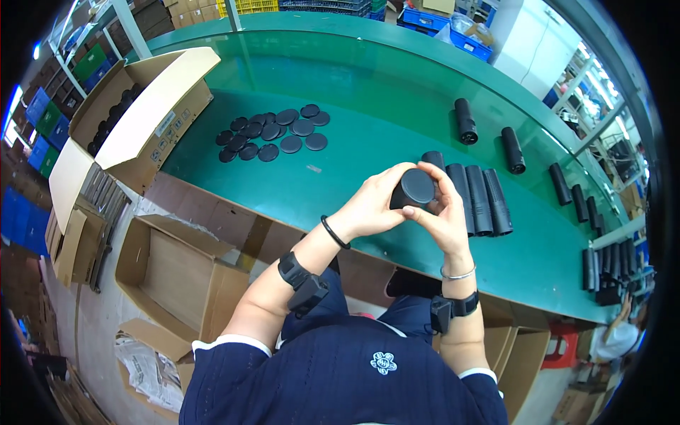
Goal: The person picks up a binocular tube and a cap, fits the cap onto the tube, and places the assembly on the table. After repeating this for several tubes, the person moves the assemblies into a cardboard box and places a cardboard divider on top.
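Between both hands, over the table's near edge, is a black tube [416, 190] with its round, flat capped end facing up toward me. My left hand [379, 202] wraps it from the left, and my right hand [446, 216] closes round its right side, with the thumb at the cap's rim. The lower part of the tube is hidden. Just right of my right hand, several black tubes [480, 198] lie side by side. Farther left on the green table [340, 149] is a loose cluster of black round caps [302, 128].
An open carton [159, 131] holding dark pieces stands at the table's left. More tubes [465, 122] lie spaced toward the right, with a bunch [610, 262] at the far right near another person [618, 338]. Below left sits an open cardboard box [173, 280].
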{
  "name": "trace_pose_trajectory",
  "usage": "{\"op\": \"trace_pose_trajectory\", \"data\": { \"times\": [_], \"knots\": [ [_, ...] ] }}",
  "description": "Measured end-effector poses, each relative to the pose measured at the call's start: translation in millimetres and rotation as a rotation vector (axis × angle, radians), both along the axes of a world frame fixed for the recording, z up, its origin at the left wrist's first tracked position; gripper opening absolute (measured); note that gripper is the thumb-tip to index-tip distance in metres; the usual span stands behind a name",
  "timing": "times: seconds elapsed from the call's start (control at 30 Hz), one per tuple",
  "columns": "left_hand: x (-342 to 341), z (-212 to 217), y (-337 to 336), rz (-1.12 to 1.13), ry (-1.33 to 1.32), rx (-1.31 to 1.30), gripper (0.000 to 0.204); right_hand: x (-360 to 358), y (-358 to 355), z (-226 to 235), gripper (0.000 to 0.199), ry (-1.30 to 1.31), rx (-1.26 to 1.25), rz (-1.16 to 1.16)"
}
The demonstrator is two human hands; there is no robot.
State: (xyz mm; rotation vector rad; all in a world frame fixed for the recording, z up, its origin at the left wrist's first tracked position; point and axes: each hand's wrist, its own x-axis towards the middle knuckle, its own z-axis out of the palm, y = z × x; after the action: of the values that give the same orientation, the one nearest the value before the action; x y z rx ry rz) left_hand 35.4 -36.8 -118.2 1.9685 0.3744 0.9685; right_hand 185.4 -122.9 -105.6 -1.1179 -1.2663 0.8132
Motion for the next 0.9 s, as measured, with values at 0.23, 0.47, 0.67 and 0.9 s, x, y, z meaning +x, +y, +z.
{"op": "trace_pose_trajectory", "data": {
  "times": [0.23,0.47,0.67,0.9],
  "knots": [
    [5.6,-3.2,-3.3,0.223,0.018,0.385,0.067,-2.4,7.2,-10.3,0.061,0.113,0.044,-0.072],
    [14.6,-5.0,-13.0,0.237,-0.018,0.071,0.057,-5.0,8.5,-2.6,0.059,0.092,0.015,-0.062],
    [17.1,-3.6,-11.9,0.254,0.039,0.128,0.059,4.2,9.8,-3.7,0.059,0.079,0.014,-0.019],
    [13.7,-12.1,-18.1,0.067,-0.042,-0.027,0.078,16.0,-4.1,-3.6,0.071,0.205,0.020,0.141]
  ]
}}
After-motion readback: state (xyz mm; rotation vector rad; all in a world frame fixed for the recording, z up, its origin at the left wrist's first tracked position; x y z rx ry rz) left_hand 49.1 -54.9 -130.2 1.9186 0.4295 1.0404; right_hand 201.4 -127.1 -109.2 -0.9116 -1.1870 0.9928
